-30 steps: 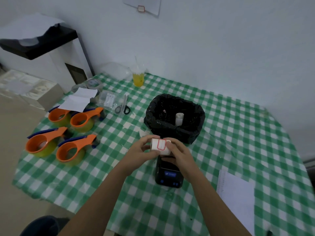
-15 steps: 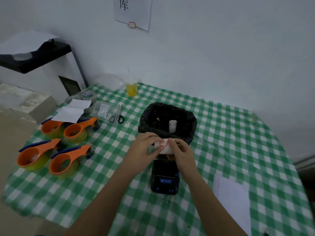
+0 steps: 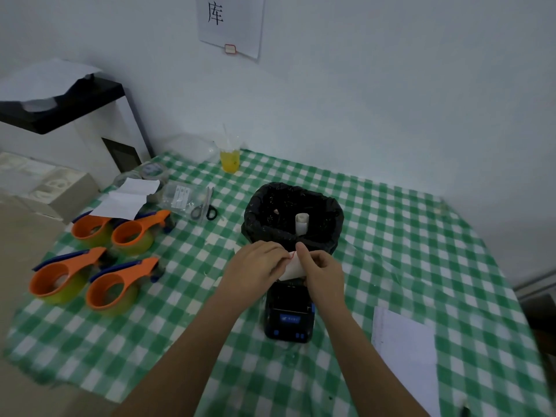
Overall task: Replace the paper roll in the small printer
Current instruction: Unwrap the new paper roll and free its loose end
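Holding the new paper roll (image 3: 291, 267) just above the small printer (image 3: 288, 314), slightly below the middle of the frame, the person has both hands closed on it: the left hand (image 3: 254, 267) covers its left end with fingers curled together, and the right hand (image 3: 323, 273) pinches its right side, thumb up against the red-edged sticker at the roll's top. Compared with a second ago, when the roll lay broadside between the hands with the whole red-bordered label showing, the label is now mostly hidden behind the fingers and the hands have drawn closer together; this suggests the person is picking at the seal to free the paper's leading end, a step that has to be done before the roll can drop into the printer. Whether the printer's lid stands open cannot be told, since the hands cover its far end. Just beyond the hands stands a black-lined bin (image 3: 293, 218) with a bare paper core (image 3: 301, 224) upright inside, probably the spent roll, so the removal half of the job looks finished. Farther out on the green checked tablecloth (image 3: 406, 236), four orange tape dispensers (image 3: 99, 266) sit at the left, scissors (image 3: 204, 207) above them, a yellow drink (image 3: 230, 159) at the far edge, and a white sheet (image 3: 404, 353) lies at the lower right.
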